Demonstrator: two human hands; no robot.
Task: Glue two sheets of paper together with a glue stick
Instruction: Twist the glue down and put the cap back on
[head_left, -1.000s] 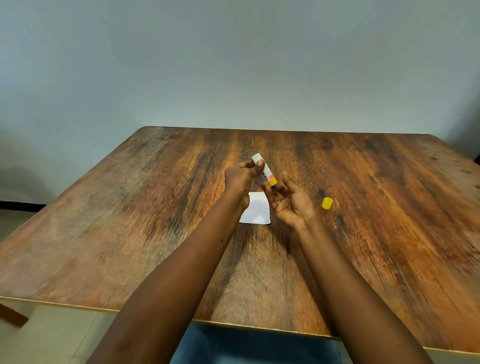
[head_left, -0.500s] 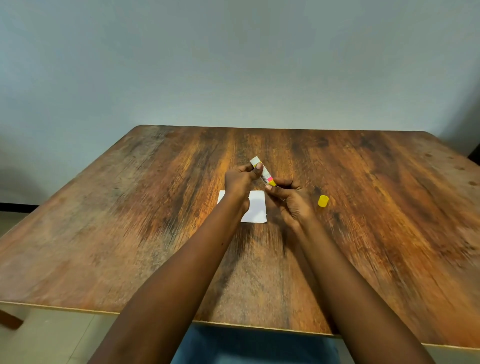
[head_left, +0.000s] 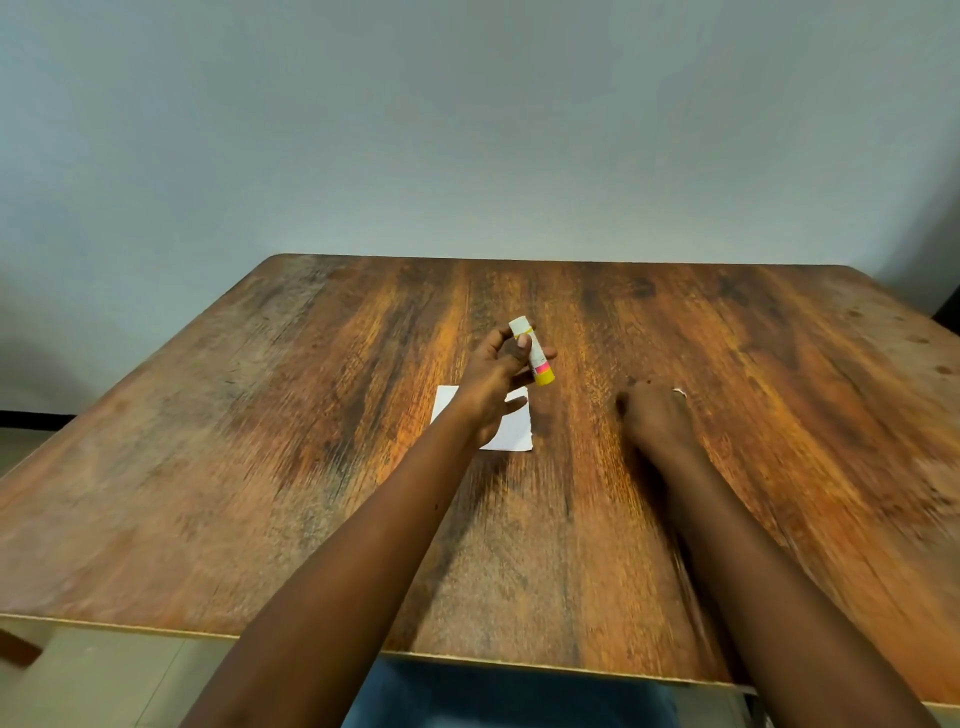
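On the worn brown wooden table (head_left: 311, 415), a white sheet of paper (head_left: 511, 434) lay flat near the middle, much of it hidden behind the person's left hand (head_left: 493, 379) and wrist, so its full outline and whether it was one sheet or two could not be made out. The right hand (head_left: 657, 415) was blurred; it rested knuckles-up on the wood to the right of the paper, fingers curled under, and whether it gripped anything could not be told, though a small white speck showed at its far edge. The little yellow cap seen on the table half a second before was out of sight, with that hand lying where it had been.

The left hand was raised above the paper's far edge, fingers closed around a white glue stick with a pink band and yellow base (head_left: 532, 353), held tilted with its white end up and away and its yellow end down toward the right. Both forearms stretched forward from the near table edge. Half a second earlier the two hands had met at the stick; they were now well apart.
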